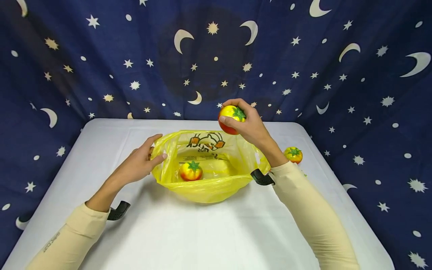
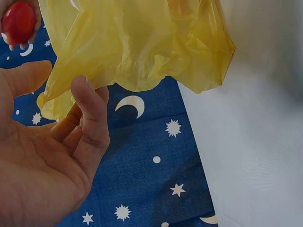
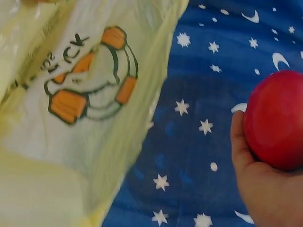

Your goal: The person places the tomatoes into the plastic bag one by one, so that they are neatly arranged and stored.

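Note:
A yellow plastic bag (image 1: 206,191) with a cartoon print stands on the table with its mouth open. My left hand (image 1: 141,159) holds its left edge, fingers curled at the rim and thumb over the mouth; the left wrist view shows the yellow film (image 2: 118,42) beside these fingers. Inside the bag lies a red-and-yellow toy tomato (image 1: 191,171) with a green leafy top. Above the bag's back right rim, my right hand (image 1: 248,123) grips another toy tomato (image 1: 229,127). Its red underside (image 3: 277,120) faces the right wrist camera.
A third toy tomato (image 1: 293,155) sits on the table to the right of the bag, partly behind the right forearm. White cloth covers the table (image 1: 189,236). A dark blue curtain (image 1: 145,41) with moons and stars hangs around the back and sides.

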A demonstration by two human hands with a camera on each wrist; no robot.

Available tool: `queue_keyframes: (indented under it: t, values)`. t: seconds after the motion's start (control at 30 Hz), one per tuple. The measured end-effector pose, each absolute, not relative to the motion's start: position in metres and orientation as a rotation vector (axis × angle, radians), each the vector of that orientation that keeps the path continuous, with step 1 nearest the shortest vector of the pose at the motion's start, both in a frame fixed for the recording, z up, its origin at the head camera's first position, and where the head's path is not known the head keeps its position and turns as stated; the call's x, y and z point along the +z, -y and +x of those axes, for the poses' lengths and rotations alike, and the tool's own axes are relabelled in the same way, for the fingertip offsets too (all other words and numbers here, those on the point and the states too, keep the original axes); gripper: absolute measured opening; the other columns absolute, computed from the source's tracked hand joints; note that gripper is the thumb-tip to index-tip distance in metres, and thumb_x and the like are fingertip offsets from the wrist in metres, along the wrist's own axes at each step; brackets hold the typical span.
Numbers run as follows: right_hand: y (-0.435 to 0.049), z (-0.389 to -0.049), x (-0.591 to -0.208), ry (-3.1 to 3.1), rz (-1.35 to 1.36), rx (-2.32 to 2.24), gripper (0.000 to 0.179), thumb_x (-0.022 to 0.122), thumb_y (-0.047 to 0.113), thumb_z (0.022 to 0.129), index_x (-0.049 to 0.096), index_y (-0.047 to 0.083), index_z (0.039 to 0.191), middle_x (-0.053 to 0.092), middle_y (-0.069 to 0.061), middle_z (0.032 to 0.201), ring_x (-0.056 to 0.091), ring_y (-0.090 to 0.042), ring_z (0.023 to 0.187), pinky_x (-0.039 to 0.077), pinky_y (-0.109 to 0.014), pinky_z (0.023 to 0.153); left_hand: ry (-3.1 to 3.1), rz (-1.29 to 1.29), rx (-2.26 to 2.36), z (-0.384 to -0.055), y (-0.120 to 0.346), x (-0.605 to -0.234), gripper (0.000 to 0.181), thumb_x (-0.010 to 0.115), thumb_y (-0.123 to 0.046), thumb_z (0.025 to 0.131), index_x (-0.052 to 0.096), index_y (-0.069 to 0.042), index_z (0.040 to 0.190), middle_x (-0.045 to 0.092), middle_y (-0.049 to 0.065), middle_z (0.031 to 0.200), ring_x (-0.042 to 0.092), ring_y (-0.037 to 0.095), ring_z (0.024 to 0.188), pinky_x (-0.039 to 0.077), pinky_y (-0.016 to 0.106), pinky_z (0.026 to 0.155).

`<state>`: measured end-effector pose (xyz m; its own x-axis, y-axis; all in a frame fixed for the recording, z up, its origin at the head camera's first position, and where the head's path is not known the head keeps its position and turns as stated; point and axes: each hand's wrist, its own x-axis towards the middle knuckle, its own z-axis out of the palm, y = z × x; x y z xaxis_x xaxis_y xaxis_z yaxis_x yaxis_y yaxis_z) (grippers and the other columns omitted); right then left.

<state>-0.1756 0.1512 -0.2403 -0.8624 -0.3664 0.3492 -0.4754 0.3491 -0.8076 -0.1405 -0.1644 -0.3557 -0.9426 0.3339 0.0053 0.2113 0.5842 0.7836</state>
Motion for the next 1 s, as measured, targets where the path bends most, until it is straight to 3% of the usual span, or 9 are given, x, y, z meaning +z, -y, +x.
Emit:
queue_keyframes:
  t: [0.23, 0.53, 0.8, 1.0]
  values:
    - [-0.129, -0.176, -0.253, 2.529, 0.855, 1.586, 0.035, 0.065, 0.013, 0.085, 0.054, 0.002, 0.116, 0.053, -0.009, 0.114, 0.052, -0.024, 0.095, 0.05, -0.035, 0.077, -2.658, 0.447, 1.302, -0.141, 0.162, -0.355, 0.072, 0.054, -0.042, 0.091, 0.013, -0.022, 0.147, 0.06, 0.009, 0.111, 0.06, 0.018, 0.078, 0.048, 0.032, 0.066]
    - [-0.113, -0.181, -0.268, 2.588, 0.875, 1.625, 0.037, 0.066, 0.016, 0.085, 0.053, 0.003, 0.117, 0.053, -0.007, 0.109, 0.053, -0.024, 0.091, 0.05, -0.034, 0.075, -2.653, 0.442, 1.298, -0.141, 0.16, -0.353, 0.072, 0.054, -0.041, 0.091, 0.014, -0.022, 0.147, 0.061, 0.007, 0.113, 0.062, 0.015, 0.081, 0.048, 0.04, 0.079]
    - [-0.113, -0.18, -0.286, 2.657, 0.895, 1.618, 0.036, 0.066, 0.014, 0.085, 0.052, 0.001, 0.115, 0.054, -0.009, 0.103, 0.055, -0.024, 0.084, 0.052, -0.031, 0.072, -2.667, 0.445, 1.292, -0.142, 0.16, -0.355, 0.071, 0.055, -0.042, 0.091, 0.014, -0.024, 0.147, 0.061, 0.006, 0.109, 0.062, 0.014, 0.079, 0.048, 0.039, 0.078]
    - [-0.111, -0.18, -0.273, 2.646, 0.909, 1.551, 0.037, 0.065, 0.016, 0.085, 0.053, 0.002, 0.116, 0.054, -0.007, 0.106, 0.055, -0.022, 0.086, 0.051, -0.032, 0.073, -2.662, 0.444, 1.296, -0.142, 0.16, -0.357, 0.072, 0.055, -0.044, 0.09, 0.014, -0.024, 0.147, 0.06, 0.008, 0.111, 0.062, 0.014, 0.08, 0.049, 0.039, 0.078]
